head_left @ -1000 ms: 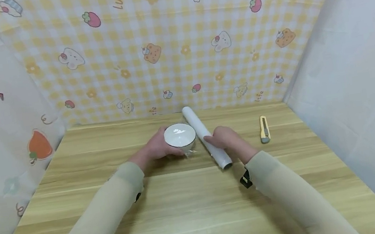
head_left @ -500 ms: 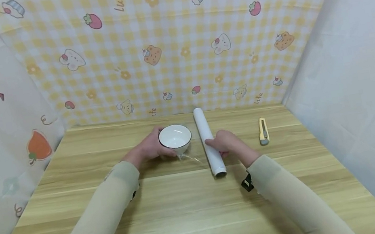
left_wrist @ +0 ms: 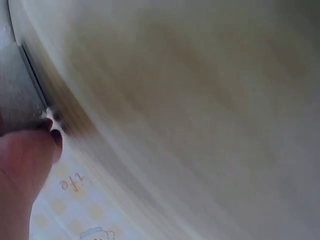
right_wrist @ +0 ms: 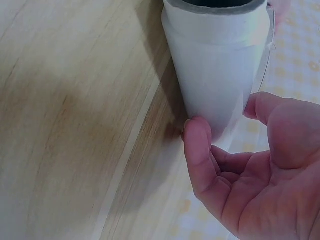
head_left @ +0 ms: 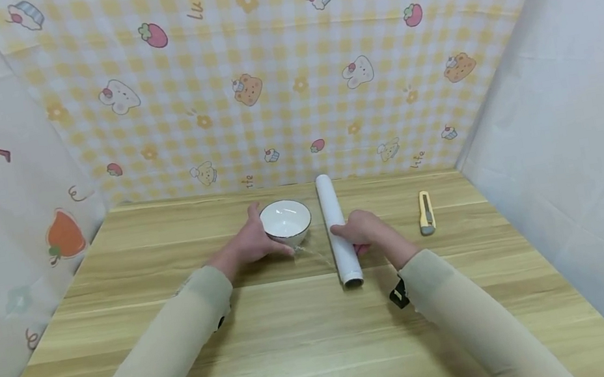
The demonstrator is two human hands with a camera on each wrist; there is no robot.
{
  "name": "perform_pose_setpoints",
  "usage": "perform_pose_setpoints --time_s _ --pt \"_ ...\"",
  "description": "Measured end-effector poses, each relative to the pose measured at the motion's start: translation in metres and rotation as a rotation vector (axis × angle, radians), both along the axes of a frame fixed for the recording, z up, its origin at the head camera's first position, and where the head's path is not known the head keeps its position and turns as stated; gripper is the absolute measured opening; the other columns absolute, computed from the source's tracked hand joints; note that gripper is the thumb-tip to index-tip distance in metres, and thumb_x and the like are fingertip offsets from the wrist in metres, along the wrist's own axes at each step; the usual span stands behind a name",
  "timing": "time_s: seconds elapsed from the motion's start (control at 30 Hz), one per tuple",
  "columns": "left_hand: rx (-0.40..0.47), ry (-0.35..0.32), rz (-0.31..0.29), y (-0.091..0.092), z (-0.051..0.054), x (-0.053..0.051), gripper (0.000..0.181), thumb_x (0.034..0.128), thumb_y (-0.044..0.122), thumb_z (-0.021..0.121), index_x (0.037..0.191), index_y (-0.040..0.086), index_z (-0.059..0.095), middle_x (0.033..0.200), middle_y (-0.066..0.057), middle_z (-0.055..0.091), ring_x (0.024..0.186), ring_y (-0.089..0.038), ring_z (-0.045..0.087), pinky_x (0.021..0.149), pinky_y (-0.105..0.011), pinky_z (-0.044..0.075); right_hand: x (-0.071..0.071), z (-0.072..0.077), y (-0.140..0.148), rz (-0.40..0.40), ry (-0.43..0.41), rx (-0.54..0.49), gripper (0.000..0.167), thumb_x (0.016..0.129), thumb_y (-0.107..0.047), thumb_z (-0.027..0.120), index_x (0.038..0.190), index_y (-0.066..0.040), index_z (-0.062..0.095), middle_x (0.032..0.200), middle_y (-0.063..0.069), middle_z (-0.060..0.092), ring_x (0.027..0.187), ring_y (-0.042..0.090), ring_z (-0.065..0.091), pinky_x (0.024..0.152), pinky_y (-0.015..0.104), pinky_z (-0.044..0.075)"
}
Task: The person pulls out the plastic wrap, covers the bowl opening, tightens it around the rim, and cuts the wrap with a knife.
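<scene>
A white bowl point(head_left: 286, 219) with a dark rim stands toward the back of the table, under clear cling film. My left hand point(head_left: 251, 241) holds it from the left, thumb in front and a finger raised behind the rim. In the left wrist view that hand point(left_wrist: 24, 162) is at the left edge, partly cut off. My right hand point(head_left: 364, 230) grips the white cling film roll point(head_left: 332, 210) around its middle. Close up, the fingers point(right_wrist: 200, 150) and thumb lie on opposite sides of the roll point(right_wrist: 217, 70). A clear sheet of film point(head_left: 315, 253) stretches between roll and bowl.
A yellow utility knife point(head_left: 426, 213) lies on the wooden table point(head_left: 303, 346), right of the roll. A patterned cloth point(head_left: 292, 51) hangs behind the table's back edge, with white cloths at both sides.
The roll has shifted right and turned from a slant to nearly straight, and film now shows between it and the bowl. The bowl moved slightly left, then partly back; the left thumb extends further in front.
</scene>
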State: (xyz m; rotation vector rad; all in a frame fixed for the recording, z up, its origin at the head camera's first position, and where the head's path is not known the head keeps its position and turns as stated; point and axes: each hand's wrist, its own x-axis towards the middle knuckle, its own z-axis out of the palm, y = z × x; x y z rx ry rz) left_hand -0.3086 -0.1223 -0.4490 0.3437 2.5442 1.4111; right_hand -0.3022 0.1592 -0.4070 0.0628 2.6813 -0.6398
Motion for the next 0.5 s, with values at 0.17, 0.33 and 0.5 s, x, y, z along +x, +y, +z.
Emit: perform_pose_setpoints --time_s 0.17,0.33,0.5 --pt "0.025 0.078 -0.014 0.0035 0.0044 0.0001 0.129 0.0716 0.015 0.105 0.167 -0.002 0.019 0.161 -0.029 0.046 0.150 -0.046 0.048 0.134 -0.058 0.030 -0.0017 -0.0001 -0.0006 -0.002 -0.006 -0.017 0.050 0.111 -0.044 0.061 0.110 0.006 0.068 0.076 0.012 0.072 0.056 0.016 0.069 0.057 0.029 0.062" --pt "-0.032 0.109 -0.027 0.0019 0.0079 -0.0018 0.114 0.0717 0.015 0.104 0.159 -0.002 0.034 0.155 -0.025 0.049 0.142 -0.043 0.053 0.131 -0.057 0.036 -0.0027 0.0006 0.0005 -0.009 -0.016 -0.020 0.051 0.109 -0.046 0.063 0.108 0.004 0.067 0.072 0.009 0.068 0.055 0.015 0.066 0.054 0.027 0.058" --pt "-0.068 0.083 -0.037 0.0007 0.0074 -0.0031 0.115 0.0717 0.018 0.105 0.158 -0.003 0.032 0.154 -0.025 0.050 0.143 -0.043 0.053 0.131 -0.056 0.036 0.0017 0.0009 0.0037 -0.008 0.055 -0.012 0.068 0.107 -0.049 0.068 0.149 0.002 0.054 0.107 0.022 0.072 0.076 0.025 0.069 0.069 0.034 0.059"
